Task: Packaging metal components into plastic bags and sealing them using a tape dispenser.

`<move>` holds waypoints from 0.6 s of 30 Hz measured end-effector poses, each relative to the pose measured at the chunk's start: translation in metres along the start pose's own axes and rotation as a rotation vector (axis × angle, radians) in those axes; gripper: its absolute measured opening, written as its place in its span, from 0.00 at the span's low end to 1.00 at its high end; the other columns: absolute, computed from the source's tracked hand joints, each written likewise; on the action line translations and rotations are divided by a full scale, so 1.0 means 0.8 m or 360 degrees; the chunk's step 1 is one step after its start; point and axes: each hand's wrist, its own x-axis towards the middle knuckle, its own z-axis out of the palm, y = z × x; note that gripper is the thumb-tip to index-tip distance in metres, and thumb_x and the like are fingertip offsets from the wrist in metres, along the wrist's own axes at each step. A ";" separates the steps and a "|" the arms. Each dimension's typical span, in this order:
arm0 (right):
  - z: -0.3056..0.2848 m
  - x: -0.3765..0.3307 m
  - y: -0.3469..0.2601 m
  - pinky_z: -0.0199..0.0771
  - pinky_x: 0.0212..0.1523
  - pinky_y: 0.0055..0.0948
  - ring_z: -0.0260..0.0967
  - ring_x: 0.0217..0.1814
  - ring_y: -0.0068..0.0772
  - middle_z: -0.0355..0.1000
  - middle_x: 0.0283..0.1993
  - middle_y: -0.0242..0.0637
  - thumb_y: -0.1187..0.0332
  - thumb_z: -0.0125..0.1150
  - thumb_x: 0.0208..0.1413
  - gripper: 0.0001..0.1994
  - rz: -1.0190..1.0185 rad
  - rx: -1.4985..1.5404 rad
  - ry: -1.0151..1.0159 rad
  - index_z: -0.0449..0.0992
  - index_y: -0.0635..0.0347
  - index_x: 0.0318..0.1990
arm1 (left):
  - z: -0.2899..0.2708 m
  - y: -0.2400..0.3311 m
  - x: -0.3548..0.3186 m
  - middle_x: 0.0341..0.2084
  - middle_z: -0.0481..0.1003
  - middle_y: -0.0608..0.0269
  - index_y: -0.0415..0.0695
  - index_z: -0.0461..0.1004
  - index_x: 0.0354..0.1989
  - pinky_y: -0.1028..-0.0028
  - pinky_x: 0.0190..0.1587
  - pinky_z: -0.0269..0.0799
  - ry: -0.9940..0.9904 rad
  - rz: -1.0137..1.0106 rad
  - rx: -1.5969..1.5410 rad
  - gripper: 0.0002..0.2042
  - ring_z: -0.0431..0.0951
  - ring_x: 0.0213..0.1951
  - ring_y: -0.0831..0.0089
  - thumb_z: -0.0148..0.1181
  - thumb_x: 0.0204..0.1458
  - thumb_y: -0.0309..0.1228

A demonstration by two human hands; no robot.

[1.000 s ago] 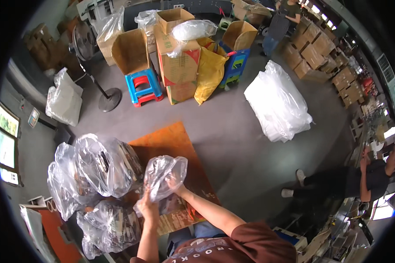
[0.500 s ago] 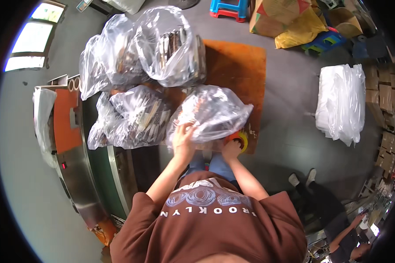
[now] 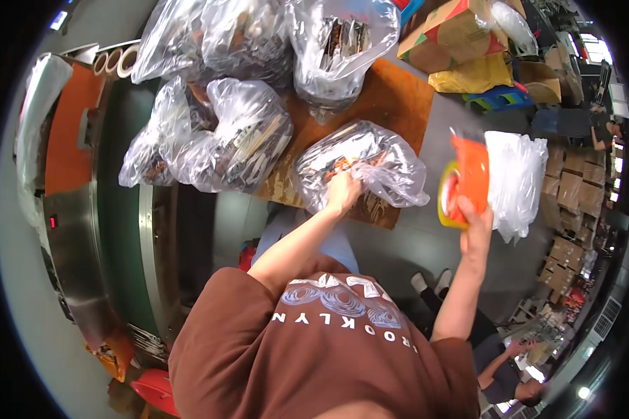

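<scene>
While the left hand (image 3: 344,190) grips the clear filled plastic bag (image 3: 362,167), the right hand (image 3: 474,225), beside that bag, clasps an orange-and-yellow tape dispenser (image 3: 463,183).

An orange-brown cardboard sheet (image 3: 391,105) carries the work. One clear plastic bag of mixed parts (image 3: 360,171) lies at its near edge, another bag (image 3: 339,42) at its far edge, and a third bag (image 3: 241,140) overhangs its left edge.
</scene>
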 end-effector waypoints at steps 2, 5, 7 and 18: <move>0.070 0.011 -0.054 0.68 0.36 0.21 0.68 0.33 0.21 0.70 0.35 0.33 0.64 0.60 0.50 0.18 0.0090 -0.0040 -0.0386 0.70 0.66 0.45 | 0.000 0.006 0.000 0.32 0.75 0.41 0.37 0.77 0.30 0.61 0.44 0.69 -0.0062 -0.0089 0.0200 0.14 0.75 0.39 0.49 0.51 0.41 0.35; 0.182 0.077 -0.036 0.68 0.24 0.19 0.68 0.23 0.18 0.70 0.26 0.30 0.61 0.64 0.47 0.15 0.0113 -0.0443 -0.0616 0.72 0.65 0.35 | 0.008 -0.013 0.016 0.31 0.75 0.44 0.39 0.78 0.30 0.61 0.44 0.69 -0.0149 -0.0188 0.0067 0.14 0.76 0.39 0.50 0.50 0.42 0.34; 0.238 0.125 0.006 0.69 0.18 0.24 0.69 0.16 0.24 0.70 0.18 0.34 0.54 0.64 0.45 0.18 0.0253 -0.0830 -0.0761 0.75 0.63 0.23 | 0.018 -0.024 0.031 0.31 0.76 0.45 0.39 0.78 0.30 0.62 0.45 0.69 -0.0202 -0.0221 0.0013 0.13 0.76 0.39 0.51 0.50 0.42 0.34; 0.235 0.106 0.048 0.72 0.35 0.34 0.75 0.32 0.40 0.74 0.27 0.52 0.47 0.60 0.39 0.26 0.0198 -0.1443 -0.0765 0.77 0.69 0.25 | 0.014 -0.052 0.068 0.16 0.75 0.57 0.40 0.77 0.19 0.70 0.26 0.70 -0.0442 -0.0007 -0.0499 0.16 0.76 0.19 0.70 0.51 0.48 0.39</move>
